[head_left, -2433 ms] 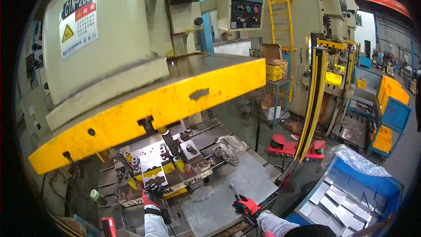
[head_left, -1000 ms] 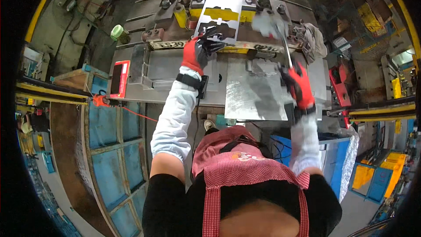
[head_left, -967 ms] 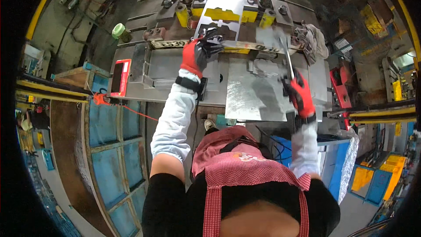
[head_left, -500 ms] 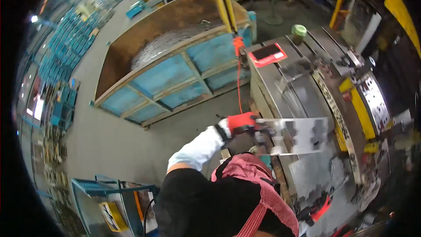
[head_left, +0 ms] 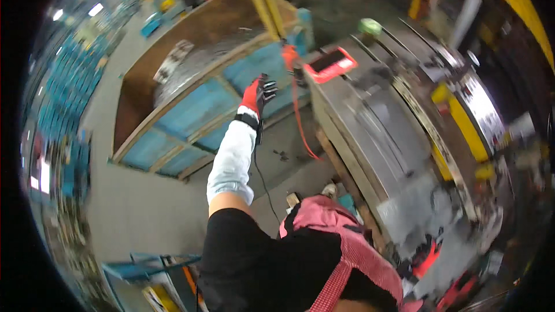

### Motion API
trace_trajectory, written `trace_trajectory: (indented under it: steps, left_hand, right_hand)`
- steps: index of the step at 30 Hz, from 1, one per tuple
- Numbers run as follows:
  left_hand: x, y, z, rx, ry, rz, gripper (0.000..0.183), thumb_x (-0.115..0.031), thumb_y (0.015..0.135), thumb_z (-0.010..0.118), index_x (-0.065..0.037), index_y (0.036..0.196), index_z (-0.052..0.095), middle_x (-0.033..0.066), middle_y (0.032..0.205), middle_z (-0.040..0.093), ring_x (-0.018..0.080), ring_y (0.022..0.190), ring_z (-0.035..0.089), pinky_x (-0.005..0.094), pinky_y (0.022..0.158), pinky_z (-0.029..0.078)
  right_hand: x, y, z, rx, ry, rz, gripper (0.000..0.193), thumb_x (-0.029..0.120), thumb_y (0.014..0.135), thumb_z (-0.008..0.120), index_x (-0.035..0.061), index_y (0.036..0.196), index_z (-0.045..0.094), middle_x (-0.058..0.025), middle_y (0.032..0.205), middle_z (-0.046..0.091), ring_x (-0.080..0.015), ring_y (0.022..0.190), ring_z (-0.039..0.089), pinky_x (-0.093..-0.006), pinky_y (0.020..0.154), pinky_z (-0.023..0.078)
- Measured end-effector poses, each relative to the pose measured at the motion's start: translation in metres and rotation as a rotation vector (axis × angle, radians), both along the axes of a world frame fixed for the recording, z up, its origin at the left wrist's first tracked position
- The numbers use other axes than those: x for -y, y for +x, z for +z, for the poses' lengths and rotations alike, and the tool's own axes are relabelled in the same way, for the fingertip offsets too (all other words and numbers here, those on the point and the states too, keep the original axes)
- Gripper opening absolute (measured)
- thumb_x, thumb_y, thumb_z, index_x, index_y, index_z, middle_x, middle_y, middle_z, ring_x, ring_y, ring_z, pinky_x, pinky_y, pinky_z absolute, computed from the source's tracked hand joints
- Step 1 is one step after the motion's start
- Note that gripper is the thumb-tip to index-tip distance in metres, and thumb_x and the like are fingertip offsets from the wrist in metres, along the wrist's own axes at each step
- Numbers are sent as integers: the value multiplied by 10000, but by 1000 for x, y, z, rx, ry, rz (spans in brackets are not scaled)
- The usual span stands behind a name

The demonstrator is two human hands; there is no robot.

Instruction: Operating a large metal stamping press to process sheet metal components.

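My left hand (head_left: 259, 96), in a red-and-black glove with a white sleeve behind it, reaches toward the blue-sided bin (head_left: 199, 108). It is open, fingers apart, holding nothing. A pale metal strip with cutouts (head_left: 173, 61) shows inside the bin at its left, apart from my hand; whether it has landed I cannot tell. My right hand (head_left: 425, 259), also gloved in red and black, is low on the right beside flat grey metal sheets (head_left: 413, 214) on the machine table. Its fingers are dark and blurred, so their grip is unclear.
The machine table (head_left: 352, 118) stands to the right, with a red-framed dark panel (head_left: 330, 65) on its corner and a green-topped container (head_left: 370, 27) behind. A yellow post (head_left: 263, 3) rises beside the bin. An orange cord (head_left: 302, 127) hangs to the floor. A blue-framed cart (head_left: 141, 268) is lower left.
My left hand has let go of the cutout metal strip and swung forward and left toward the bin. The strip has gone from over the table into the bin. My right hand stays low right.
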State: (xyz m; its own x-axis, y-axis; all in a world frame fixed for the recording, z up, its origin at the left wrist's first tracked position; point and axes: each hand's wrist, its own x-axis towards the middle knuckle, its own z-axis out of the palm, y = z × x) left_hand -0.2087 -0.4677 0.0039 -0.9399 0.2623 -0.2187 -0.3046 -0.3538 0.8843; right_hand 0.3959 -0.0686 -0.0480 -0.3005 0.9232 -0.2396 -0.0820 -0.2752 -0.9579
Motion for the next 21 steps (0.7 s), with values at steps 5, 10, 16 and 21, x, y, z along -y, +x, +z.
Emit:
trace_trajectory:
  steps: [5,10,16,21]
  left_hand:
    - [-130,117,-41,69,-112,-787,444,-280,916,461,-13,1268,414,121,1024,613,226,914,610,339,797,494]
    - [-201,211,-65,146,-243,-1173,348,-253,868,558,-25,1131,565,46,906,641,106,776,585,240,684,458]
    - [-222,243,-45,-71,-264,-1386,391,-315,861,567,-10,1106,563,40,919,637,95,799,568,244,718,448]
    - [-222,232,-39,96,-87,-1272,431,-332,904,481,-7,1188,494,93,1058,605,156,903,588,295,805,458]
  right_hand:
    - [28,-44,42,-41,33,151,662,40,801,571,55,1369,231,-91,968,580,-80,655,492,-223,557,399]
    - [18,-89,78,170,85,503,604,36,773,558,57,1334,338,-62,943,578,-81,687,481,-225,594,413]
    - [-44,-171,45,322,416,639,517,190,739,645,46,1211,491,-20,788,570,-102,725,498,-269,720,428]
    - [-77,-185,34,303,200,733,444,166,747,632,24,1155,530,-16,797,592,-103,683,500,-273,641,441]
